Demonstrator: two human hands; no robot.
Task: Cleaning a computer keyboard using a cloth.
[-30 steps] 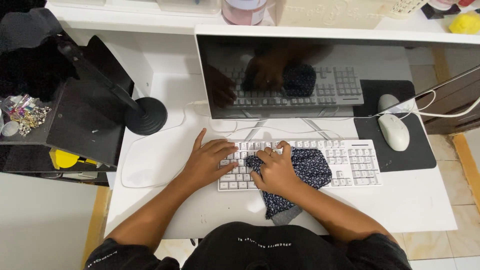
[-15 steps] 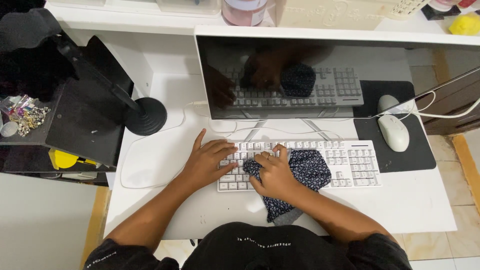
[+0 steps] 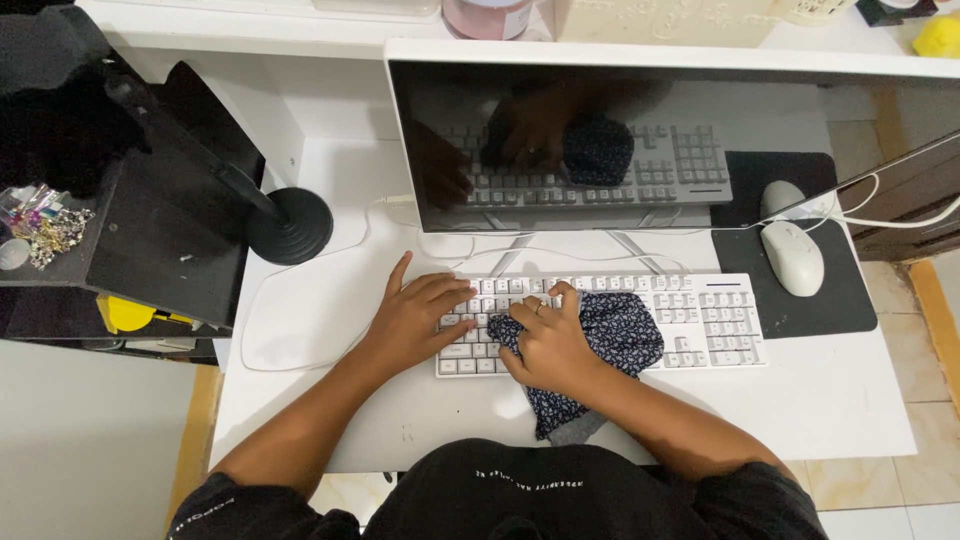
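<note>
The right hand (image 3: 548,345) presses a dark blue patterned cloth (image 3: 610,335) onto the middle of a white keyboard (image 3: 700,320), fingers curled and bunched down on the fabric. The left hand (image 3: 410,322) lies flat and spread on the left end of the keyboard, fingers apart, closed on nothing, and appears to steady it. The hands are close together but not touching.

The cloth covers the central keys, and one corner hangs off the front edge of the keyboard onto the white table (image 3: 820,400). It looks light, soft and limp; it would fold and bunch under pressure and is best gripped as a wad under the palm, as now. The keyboard is judged rigid and light, liable to slide on the smooth table unless held; its keys give under pressure. The end frames are the firm places to take hold.

Behind the keyboard stands a dark monitor (image 3: 600,150), its screen reflecting keys, cloth and hands. To the right, a white mouse (image 3: 792,258) rests on a black mouse pad (image 3: 830,300), well apart from the hands. A black lamp base (image 3: 290,225) stands to the left, with a white cable (image 3: 300,290) looping beside it.
</note>
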